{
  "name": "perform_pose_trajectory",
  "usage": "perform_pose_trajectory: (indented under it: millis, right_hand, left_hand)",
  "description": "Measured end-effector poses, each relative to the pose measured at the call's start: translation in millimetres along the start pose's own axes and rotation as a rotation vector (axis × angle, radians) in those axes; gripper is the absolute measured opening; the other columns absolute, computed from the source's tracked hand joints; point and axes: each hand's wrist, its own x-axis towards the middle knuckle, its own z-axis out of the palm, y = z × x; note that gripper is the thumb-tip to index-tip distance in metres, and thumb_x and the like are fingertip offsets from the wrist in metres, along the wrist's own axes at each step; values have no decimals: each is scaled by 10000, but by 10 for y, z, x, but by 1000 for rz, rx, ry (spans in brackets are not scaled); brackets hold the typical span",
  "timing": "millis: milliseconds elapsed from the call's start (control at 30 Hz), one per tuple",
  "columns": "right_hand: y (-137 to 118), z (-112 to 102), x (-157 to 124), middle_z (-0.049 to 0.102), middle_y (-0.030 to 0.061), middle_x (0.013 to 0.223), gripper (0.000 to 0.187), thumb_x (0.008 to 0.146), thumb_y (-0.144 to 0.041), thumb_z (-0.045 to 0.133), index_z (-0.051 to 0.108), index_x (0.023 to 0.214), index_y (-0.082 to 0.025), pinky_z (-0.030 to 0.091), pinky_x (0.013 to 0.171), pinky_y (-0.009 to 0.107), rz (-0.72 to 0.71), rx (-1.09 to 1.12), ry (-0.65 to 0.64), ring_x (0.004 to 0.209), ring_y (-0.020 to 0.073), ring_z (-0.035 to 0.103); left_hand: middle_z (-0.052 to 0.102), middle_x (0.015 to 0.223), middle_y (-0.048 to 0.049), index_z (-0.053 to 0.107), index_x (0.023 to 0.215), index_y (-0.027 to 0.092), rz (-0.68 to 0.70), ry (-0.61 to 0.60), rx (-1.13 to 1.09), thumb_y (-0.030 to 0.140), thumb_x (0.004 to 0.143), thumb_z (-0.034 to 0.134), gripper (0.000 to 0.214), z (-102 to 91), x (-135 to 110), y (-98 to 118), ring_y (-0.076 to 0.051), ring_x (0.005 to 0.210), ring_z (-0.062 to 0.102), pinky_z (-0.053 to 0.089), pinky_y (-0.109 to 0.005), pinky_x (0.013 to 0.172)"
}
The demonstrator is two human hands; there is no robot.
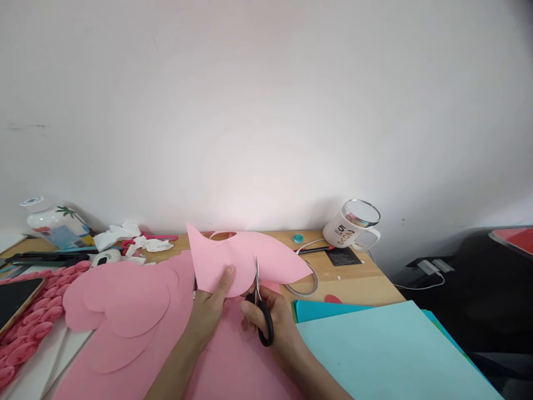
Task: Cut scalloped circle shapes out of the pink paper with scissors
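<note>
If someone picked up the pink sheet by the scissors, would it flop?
The pink sheet probably stays somewhat stiff: its pointed corner stands up above the left hand. It would likely still bend, as its right side seems to sag. Its thin edges suggest it's very light.

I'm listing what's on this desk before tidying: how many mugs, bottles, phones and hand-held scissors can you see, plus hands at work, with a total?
Mug: 1
Bottle: 1
Phone: 1
Scissors, held by the right hand: 1
Hands, the right and the left hand: 2
Total: 6
</note>
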Motion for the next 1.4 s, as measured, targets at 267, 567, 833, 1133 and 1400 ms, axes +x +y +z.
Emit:
perform_pose_trajectory:
  millis: [267, 567, 833, 1133, 1400]
  right_hand:
    - [-49, 8, -25, 471, -51, 541, 362, 530, -382, 775, 581, 742, -161, 313, 506, 223, 18, 92, -21, 504, 93, 387]
    - [-94, 24, -35, 406, -42, 567, 306, 563, -407, 731, 533, 609, -178, 297, 514, 229, -59, 17, 15, 550, 107, 339]
    - [-86, -6, -26, 423, -43, 574, 283, 559, -372, 733, 547, 644, -177, 285, 505, 229, -88, 8, -19, 549, 107, 346]
    - [-108, -5, -30, 415, -48, 569, 219, 569, -292, 729, 550, 612, -173, 288, 524, 226, -84, 42, -4, 559, 105, 340]
    - [-114, -5, -36, 456, -39, 562, 219, 578, -295, 727, 556, 600, -160, 306, 528, 225, -78, 20, 2, 551, 102, 359]
  left_hand:
    - [666, 1056, -86, 646, 992, 189, -1, -84, 145, 405, 650, 689, 407, -129, 45, 86, -271, 1099, 535, 397, -369, 952]
    - [683, 1032, -92, 662, 973, 199, -35, -26, 192, 339, 617, 719, 387, -189, 50, 45, -286, 1042, 572, 418, -392, 921]
    - [676, 979, -89, 643, 980, 187, 49, 9, 223, 424, 669, 643, 391, -76, -28, 124, -270, 1005, 585, 457, -353, 861]
    - [680, 969, -87, 653, 940, 187, 35, 62, 219, 436, 650, 640, 383, -15, -79, 141, -268, 981, 597, 467, -350, 854]
    - [667, 1009, -93, 615, 1007, 162, 27, -12, 270, 440, 682, 613, 428, -55, -49, 148, -252, 986, 596, 479, -338, 848]
